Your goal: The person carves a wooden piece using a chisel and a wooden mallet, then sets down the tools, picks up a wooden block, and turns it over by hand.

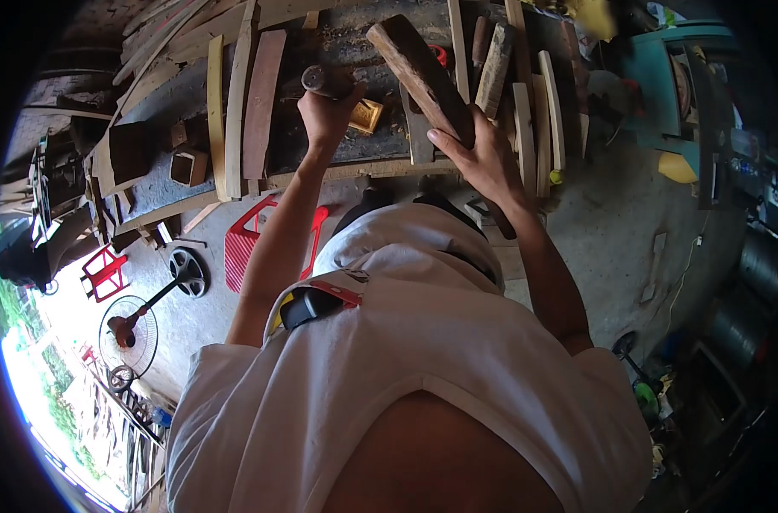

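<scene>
My left hand is wrapped round the thick, round wooden handle of a chisel; the blade is hidden below the fist. In my right hand is a long, worn wooden mallet, raised and slanting up to the left over the bench. Its dark lower end shows past my wrist. Right beside my left hand, a small yellowish wooden piece with a recessed middle rests on the dark workbench.
Wooden strips lie across the bench, among them a reddish board and pale slats on the right. A red plastic stool stands at the near left, with a floor fan further off. A teal machine is at right.
</scene>
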The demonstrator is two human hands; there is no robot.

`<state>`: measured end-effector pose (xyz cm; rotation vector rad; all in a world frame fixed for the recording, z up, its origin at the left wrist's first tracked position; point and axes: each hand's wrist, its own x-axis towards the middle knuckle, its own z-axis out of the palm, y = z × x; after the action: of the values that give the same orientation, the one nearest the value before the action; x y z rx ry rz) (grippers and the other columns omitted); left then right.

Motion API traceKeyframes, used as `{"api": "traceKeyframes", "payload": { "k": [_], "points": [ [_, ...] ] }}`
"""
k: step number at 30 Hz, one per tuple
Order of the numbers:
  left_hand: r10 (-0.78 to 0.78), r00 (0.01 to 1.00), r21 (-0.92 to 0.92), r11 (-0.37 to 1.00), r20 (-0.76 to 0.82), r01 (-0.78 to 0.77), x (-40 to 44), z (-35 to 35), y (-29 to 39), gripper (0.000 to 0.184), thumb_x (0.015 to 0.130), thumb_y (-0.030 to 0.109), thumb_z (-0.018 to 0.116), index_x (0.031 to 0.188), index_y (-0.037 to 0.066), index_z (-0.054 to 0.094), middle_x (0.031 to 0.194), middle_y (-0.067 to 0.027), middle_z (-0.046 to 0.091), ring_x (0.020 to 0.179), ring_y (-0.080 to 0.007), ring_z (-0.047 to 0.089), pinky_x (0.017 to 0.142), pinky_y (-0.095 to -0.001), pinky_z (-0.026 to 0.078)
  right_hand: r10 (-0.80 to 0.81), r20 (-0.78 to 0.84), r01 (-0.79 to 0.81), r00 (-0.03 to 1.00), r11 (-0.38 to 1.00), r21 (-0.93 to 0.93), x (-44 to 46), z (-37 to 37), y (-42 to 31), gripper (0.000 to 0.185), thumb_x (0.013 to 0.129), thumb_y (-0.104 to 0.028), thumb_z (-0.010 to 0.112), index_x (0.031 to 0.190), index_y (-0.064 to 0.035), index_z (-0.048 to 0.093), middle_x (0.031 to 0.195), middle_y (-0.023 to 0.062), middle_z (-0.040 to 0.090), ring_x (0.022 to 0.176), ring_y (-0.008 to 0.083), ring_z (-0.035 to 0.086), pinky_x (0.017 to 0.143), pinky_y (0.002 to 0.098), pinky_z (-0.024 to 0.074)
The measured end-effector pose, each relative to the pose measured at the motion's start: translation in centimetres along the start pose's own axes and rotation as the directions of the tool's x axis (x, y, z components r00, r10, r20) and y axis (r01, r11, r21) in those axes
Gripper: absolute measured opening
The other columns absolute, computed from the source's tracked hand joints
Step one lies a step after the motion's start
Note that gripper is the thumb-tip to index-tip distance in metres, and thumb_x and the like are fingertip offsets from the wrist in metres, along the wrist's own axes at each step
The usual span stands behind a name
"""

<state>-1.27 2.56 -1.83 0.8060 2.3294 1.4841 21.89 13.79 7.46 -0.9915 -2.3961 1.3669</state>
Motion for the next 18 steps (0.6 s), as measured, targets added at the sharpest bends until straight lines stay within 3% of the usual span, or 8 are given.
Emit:
{"api": "traceKeyframes", "payload": {
  "k": [8, 10, 18],
  "points": [
    [0.028, 0.982, -0.005, 1.0, -0.189, -0.029, -0.6, 0.6, -0.6, 0.028, 0.072, 0.02, 0.085, 0.093, 0.005, 0.072, 0.083, -0.0081, 0.074, 0.076, -0.0179, 0.073, 0.072, -0.0317, 0.056, -0.006, 0.004, 0.006, 1.0, 1.0, -0.014, 0.5, 0.5, 0.2, 0.057, 0.088, -0.043, 0.07, 0.118, 0.0028, 0.057, 0.095, 0.0231, 0.069, 0.089, 0.0323, 0.07, 0.079, 0.041, 0.0529],
    [0.035, 0.98, -0.011, 0.999, -0.195, -0.038, -0.2, 0.9, -1.1, 0.028, 0.072, 0.02, 0.086, 0.091, 0.004, 0.072, 0.083, -0.0085, 0.074, 0.075, -0.0185, 0.072, 0.072, -0.0318, 0.056, -0.04, -0.001, 0.04, 0.999, 0.999, -0.022, 0.9, 0.7, 0.3, 0.064, 0.085, -0.05, 0.07, 0.117, 0.0031, 0.057, 0.089, 0.0243, 0.069, 0.084, 0.0379, 0.071, 0.072, 0.0427, 0.0556],
    [0.053, 0.965, 0.006, 0.999, -0.256, -0.053, -0.8, 1.4, -1.0, 0.03, 0.07, 0.022, 0.088, 0.084, 0.003, 0.069, 0.079, -0.0095, 0.072, 0.071, -0.0205, 0.071, 0.071, -0.0327, 0.056, -0.116, -0.032, 0.113, 0.993, 0.99, -0.079, 1.7, 0.8, -0.7, 0.063, 0.087, -0.054, 0.068, 0.116, 0.001, 0.056, 0.081, 0.0197, 0.069, 0.074, 0.0342, 0.071, 0.067, 0.0415, 0.0558]
  ]
}}
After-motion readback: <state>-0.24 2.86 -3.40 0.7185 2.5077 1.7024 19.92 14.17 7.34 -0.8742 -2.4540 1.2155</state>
